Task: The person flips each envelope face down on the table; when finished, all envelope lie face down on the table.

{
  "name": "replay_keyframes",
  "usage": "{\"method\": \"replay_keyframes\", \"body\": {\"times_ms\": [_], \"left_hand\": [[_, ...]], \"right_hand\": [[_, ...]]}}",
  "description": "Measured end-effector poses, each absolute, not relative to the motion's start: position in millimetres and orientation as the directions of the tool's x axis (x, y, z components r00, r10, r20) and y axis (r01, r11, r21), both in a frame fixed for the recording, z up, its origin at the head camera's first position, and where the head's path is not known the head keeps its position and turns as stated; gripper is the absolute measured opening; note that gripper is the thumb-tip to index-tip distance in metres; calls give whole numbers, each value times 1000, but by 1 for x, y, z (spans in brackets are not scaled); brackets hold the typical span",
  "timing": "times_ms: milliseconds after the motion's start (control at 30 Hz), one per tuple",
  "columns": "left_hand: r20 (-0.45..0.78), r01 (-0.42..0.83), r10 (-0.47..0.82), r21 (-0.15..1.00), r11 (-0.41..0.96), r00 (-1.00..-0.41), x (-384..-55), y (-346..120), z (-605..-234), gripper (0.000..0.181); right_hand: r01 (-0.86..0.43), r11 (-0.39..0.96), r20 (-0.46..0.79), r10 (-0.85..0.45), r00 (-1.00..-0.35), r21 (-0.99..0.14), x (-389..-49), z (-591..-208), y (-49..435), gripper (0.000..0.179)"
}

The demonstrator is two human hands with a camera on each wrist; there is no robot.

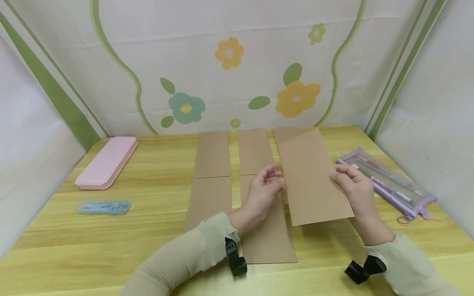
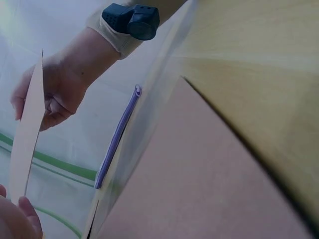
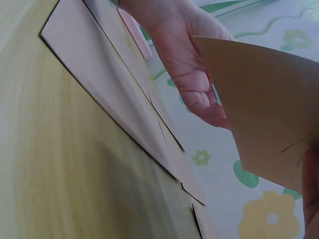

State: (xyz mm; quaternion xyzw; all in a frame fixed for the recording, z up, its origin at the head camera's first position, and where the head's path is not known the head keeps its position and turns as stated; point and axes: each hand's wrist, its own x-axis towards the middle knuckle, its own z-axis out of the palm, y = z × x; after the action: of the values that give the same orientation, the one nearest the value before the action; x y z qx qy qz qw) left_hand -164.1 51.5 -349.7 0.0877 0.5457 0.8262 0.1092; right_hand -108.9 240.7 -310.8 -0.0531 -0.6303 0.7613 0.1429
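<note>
My right hand [image 1: 355, 189] pinches a brown cardboard sheet [image 1: 314, 176] by its right edge, thumb on the upper face. The sheet is tilted above the table, its near end raised. At its left edge is my left hand [image 1: 263, 189], fingers loosely bent and fingertips by the edge; whether they touch it is unclear. In the right wrist view, the left palm [image 3: 184, 69] faces the sheet's edge. Flat cardboard pieces lie in columns: a far left piece [image 1: 212, 154], a near left piece [image 1: 211, 201], a far middle piece [image 1: 255, 152] and a near middle piece [image 1: 272, 242], partly covered by my left arm.
Another cardboard piece [image 1: 286, 132] shows behind the held sheet. On the left lie a pink case [image 1: 107, 162] and a small blue packaged item [image 1: 105, 206]. A clear pouch with purple trim [image 1: 389, 181] holds pens on the right. A flowered curtain [image 1: 229, 82] backs the table.
</note>
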Motion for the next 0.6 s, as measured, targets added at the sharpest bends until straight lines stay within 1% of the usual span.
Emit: {"method": "replay_keyframes", "body": {"times_ms": [167, 300, 400, 500, 600], "left_hand": [[16, -87, 265, 924, -372, -964, -165, 51, -351, 46], [-9, -110, 268, 925, -364, -963, -166, 50, -353, 47], [-20, -122, 269, 922, -367, -963, -166, 50, -353, 49], [-21, -126, 271, 917, -378, -962, -166, 49, -351, 51], [-9, -118, 276, 916, -382, -961, -166, 49, -349, 53]], "right_hand": [[-155, -247, 90, 254, -963, -957, -110, -315, 242, 18], [-127, -275, 69, 210, -975, -953, -111, -320, 244, 17], [-131, -238, 91, 172, -981, -962, -113, -324, 248, 20], [-169, -173, 147, 134, -980, -970, -116, -329, 255, 27], [-168, -168, 157, 75, -985, -971, -120, -333, 260, 36]]}}
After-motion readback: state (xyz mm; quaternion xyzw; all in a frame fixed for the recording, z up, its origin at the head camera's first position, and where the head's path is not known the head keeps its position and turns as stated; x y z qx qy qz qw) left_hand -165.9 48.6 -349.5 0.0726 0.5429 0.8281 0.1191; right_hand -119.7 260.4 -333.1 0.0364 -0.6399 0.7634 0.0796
